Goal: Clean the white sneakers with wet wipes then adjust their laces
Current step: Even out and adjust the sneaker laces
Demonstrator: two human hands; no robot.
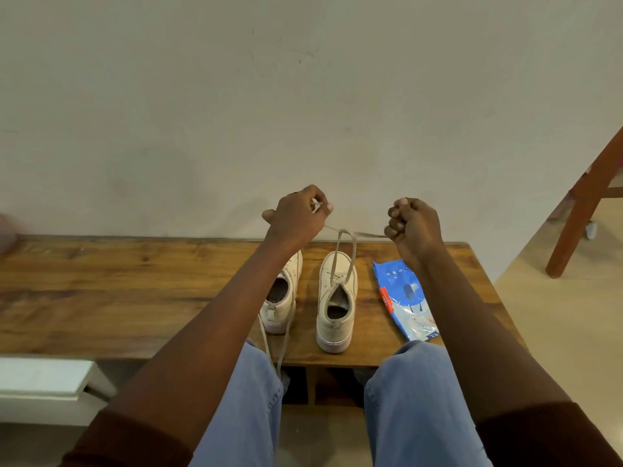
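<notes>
Two white sneakers stand side by side on a wooden bench (pixel 101 284), heels toward me. From the right sneaker (pixel 337 298) both lace ends (pixel 342 251) rise taut and cross above its toe. My left hand (pixel 296 214) pinches one lace end up and to the left. My right hand (pixel 413 222) grips the other end in a fist, pulling right. My left forearm partly covers the left sneaker (pixel 281 298), whose loose laces (pixel 269 345) trail over the bench's front edge. A blue wet wipes pack (pixel 403 298) lies flat right of the shoes.
A pale wall rises just behind the bench. A wooden chair leg (pixel 580 214) stands on the floor at the right. A white ledge (pixel 43 375) sits at the lower left. My knees in blue trousers (pixel 404 399) meet the bench's front edge.
</notes>
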